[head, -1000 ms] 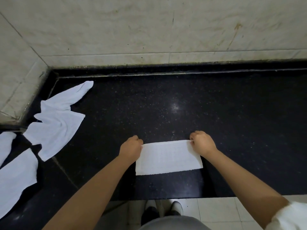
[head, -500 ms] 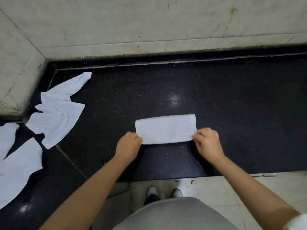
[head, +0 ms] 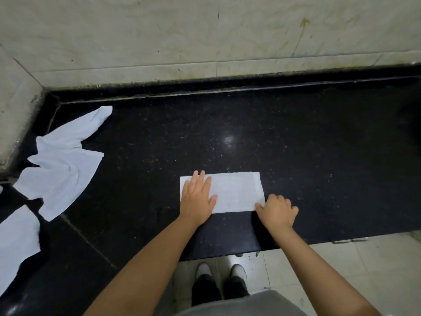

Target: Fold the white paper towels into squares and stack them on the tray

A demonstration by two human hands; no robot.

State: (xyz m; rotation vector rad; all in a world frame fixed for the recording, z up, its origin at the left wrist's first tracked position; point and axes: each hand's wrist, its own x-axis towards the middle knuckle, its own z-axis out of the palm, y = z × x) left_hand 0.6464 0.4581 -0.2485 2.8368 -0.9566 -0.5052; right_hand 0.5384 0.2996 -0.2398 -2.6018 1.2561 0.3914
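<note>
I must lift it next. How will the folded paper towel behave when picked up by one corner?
The folded towel is thin and flat, so it probably droops and may unfold. It looks light; on the glossy counter it could slide, which may be why the left hand presses it.

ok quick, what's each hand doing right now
Left hand: open, pressing flat on the folded paper towel.
Right hand: fingers curled, pinching the towel's near right corner.
</note>
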